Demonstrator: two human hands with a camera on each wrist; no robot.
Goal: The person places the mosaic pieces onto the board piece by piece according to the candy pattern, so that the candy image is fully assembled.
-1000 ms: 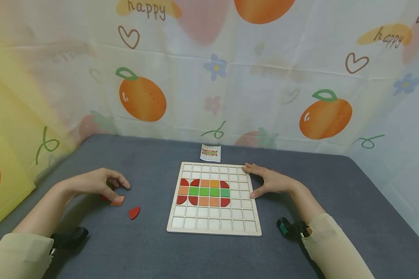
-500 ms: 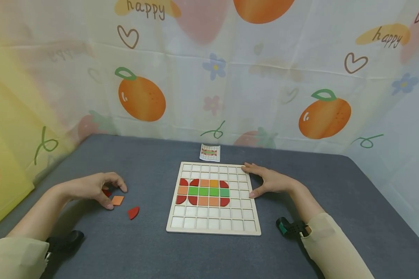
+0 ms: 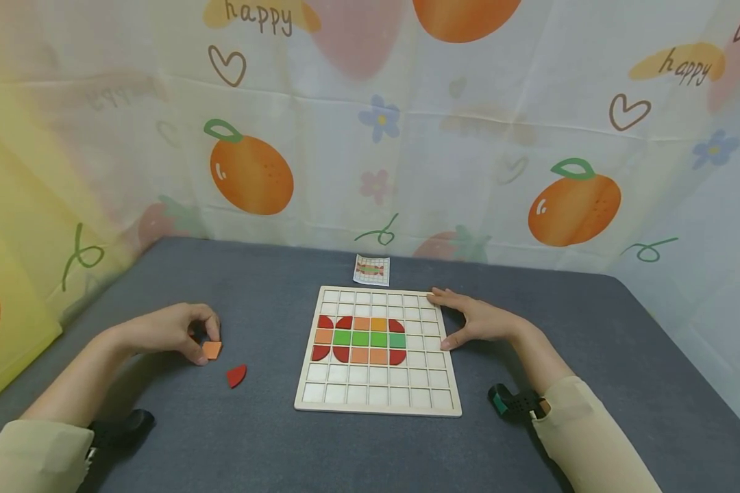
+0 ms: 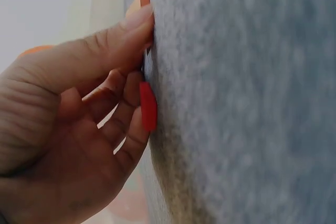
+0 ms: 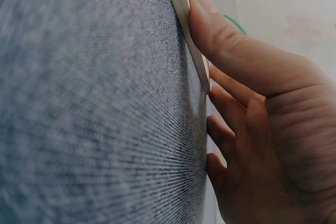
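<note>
My left hand (image 3: 169,334) pinches an orange square tile (image 3: 212,350) between thumb and forefinger at the left of the table. In the left wrist view the orange tile (image 4: 137,2) shows past the thumb tip, and a red piece (image 4: 148,106) lies by the curled other fingers, hidden from the head view. Another red rounded piece (image 3: 236,376) lies to the right of this hand. My right hand (image 3: 484,319) rests at the right edge of a white gridded board (image 3: 376,390), thumb and fingers spread along it. Red, orange and green tiles fill several of its cells.
Behind the board lies a small pattern card (image 3: 372,270) with a coloured grid design. The dark grey table (image 3: 253,438) meets a printed curtain (image 3: 456,171) at the back.
Half a second ago the orange tile lay flat beside my left thumb; now thumb and forefinger pinch it, slightly shifted and turned. The right hand and board stay in place.
</note>
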